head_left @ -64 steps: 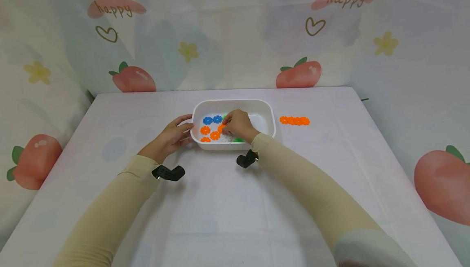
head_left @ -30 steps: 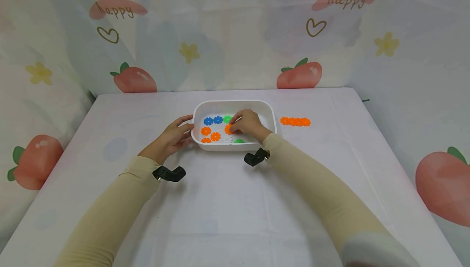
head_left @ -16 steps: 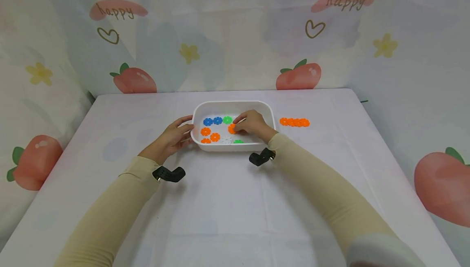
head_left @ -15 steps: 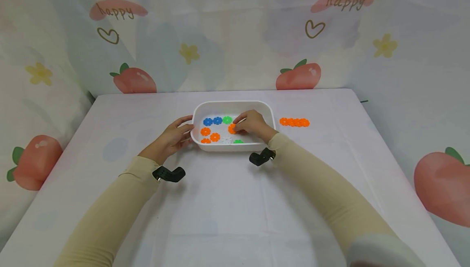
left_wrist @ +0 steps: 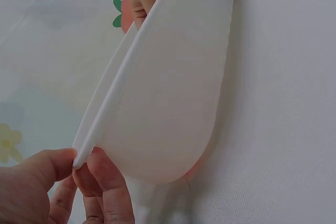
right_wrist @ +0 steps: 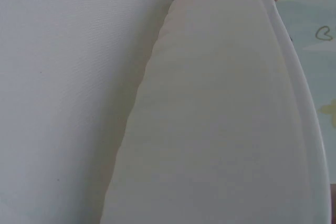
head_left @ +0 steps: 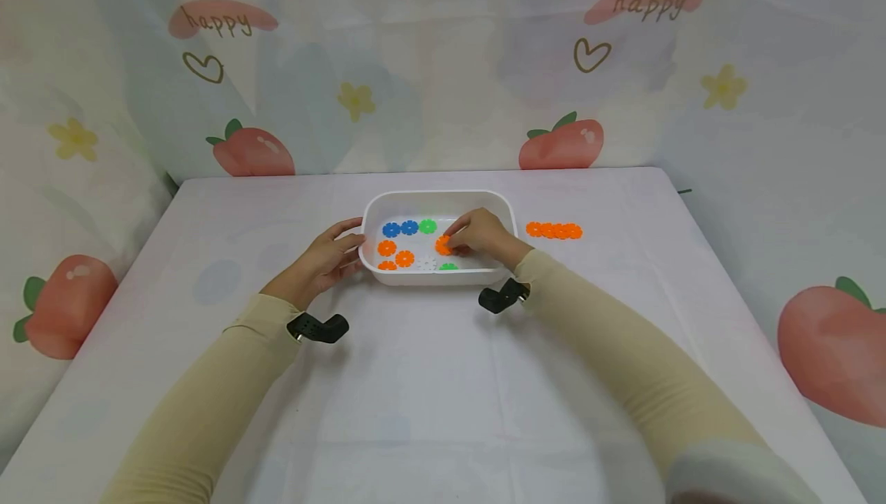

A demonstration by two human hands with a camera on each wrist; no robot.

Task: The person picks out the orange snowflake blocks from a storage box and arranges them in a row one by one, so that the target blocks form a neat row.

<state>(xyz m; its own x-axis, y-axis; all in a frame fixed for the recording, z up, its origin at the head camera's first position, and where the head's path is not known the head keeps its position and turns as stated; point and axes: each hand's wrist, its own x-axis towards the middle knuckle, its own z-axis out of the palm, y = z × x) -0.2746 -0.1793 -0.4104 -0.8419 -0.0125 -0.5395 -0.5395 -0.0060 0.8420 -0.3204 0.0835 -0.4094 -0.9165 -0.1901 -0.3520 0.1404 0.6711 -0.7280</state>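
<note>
A white plastic tray (head_left: 436, 277) stands on the table with flower-shaped plastic discs inside. My left hand (head_left: 325, 260) pinches its left rim; in the left wrist view, thumb (left_wrist: 50, 166) and fingers meet on either side of the edge. Reaching into the tray, my right hand (head_left: 481, 235) holds an orange disc (head_left: 443, 245) at its fingertips. Two blue discs (head_left: 400, 228) and a green disc (head_left: 428, 226) lie along the back. Several orange discs (head_left: 404, 258) are at the left. The right wrist view shows mostly the tray's outer wall (right_wrist: 220, 108), which hides my right fingers.
To the right of the tray, a row of overlapping orange discs (head_left: 554, 230) lies on the white tablecloth (head_left: 415, 381). Near the tray's front wall are clear discs (head_left: 429, 265) and a partly hidden green disc (head_left: 448, 266). A printed curtain (head_left: 429, 65) hangs behind.
My right hand has slid rightward inside the tray with the orange disc, uncovering the green disc at the back. My left hand keeps its place on the rim.
</note>
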